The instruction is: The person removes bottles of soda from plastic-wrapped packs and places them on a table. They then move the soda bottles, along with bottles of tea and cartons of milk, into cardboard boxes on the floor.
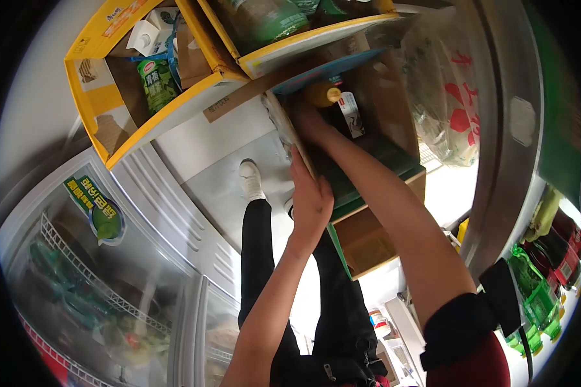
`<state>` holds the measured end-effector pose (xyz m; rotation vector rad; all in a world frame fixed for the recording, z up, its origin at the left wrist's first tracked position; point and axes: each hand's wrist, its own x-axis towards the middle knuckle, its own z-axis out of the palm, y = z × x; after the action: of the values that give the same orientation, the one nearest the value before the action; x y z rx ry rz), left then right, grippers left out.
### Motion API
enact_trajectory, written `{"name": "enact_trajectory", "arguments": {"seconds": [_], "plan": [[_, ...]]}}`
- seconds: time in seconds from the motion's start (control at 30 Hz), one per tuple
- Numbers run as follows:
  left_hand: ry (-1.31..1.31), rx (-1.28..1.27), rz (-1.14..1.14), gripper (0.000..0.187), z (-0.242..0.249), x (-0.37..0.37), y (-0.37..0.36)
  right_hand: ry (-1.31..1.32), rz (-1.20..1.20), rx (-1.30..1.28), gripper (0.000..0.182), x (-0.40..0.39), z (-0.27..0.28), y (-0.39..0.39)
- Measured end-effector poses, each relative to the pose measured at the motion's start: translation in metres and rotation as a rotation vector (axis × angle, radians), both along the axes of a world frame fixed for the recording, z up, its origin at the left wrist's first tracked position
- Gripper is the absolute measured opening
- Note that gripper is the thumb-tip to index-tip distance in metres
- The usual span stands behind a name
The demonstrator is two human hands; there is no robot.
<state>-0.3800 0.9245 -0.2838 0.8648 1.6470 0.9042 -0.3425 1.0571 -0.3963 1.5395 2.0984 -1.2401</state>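
An open cardboard box (394,106) stands at the upper middle, with a yellow-capped bottle (329,95) and a small white carton (351,115) inside. My right hand (308,122) reaches into it beside the bottle; its fingers are in shadow and blurred, so its hold cannot be made out. My left hand (313,197) is pressed along the outside of the box's left wall, gripping that side with its fingers pointing up. Beneath the box is a green-edged carton (368,242).
Two yellow boxes stand at the upper left, one (168,122) holding a green packet (157,85) and a white carton. A glass-door fridge (110,277) is at the lower left. Plastic bag (442,97) and metal frame at right; bottles (536,290) lower right.
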Motion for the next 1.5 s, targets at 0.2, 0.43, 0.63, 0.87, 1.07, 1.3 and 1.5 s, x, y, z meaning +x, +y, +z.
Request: {"name": "enact_trajectory", "arguments": {"seconds": [0.2,0.43,0.63,0.87,1.07,1.3,1.5], "plan": [[0.059,0.039,-0.058,0.065,-0.011,0.001,0.001,0.180,0.084,0.267,0.040,-0.013,-0.057,0.038],[0.004,-0.090,-0.031,0.065,0.003,-0.002,0.006,0.186,0.100,0.142,0.038,0.002,0.026,0.018],[0.040,-0.026,-0.063,0.066,-0.001,-0.003,0.002,0.494,-0.096,0.500,0.035,0.023,0.021,-0.007],[-0.049,-0.041,0.009,0.067,-0.006,0.001,0.001,0.441,-0.193,0.370,0.040,0.026,0.025,-0.008],[0.010,-0.034,-0.047,0.069,-0.007,0.000,0.001,0.184,-0.896,-0.180,0.055,0.064,0.016,-0.003],[0.018,0.012,-0.036,0.068,-0.011,-0.001,-0.001,0.411,-0.628,-0.031,0.062,0.044,-0.026,0.033],[-0.009,-0.010,-0.021,0.068,-0.017,0.000,0.000,0.015,-0.579,0.203,0.047,0.045,0.028,0.011]]}}
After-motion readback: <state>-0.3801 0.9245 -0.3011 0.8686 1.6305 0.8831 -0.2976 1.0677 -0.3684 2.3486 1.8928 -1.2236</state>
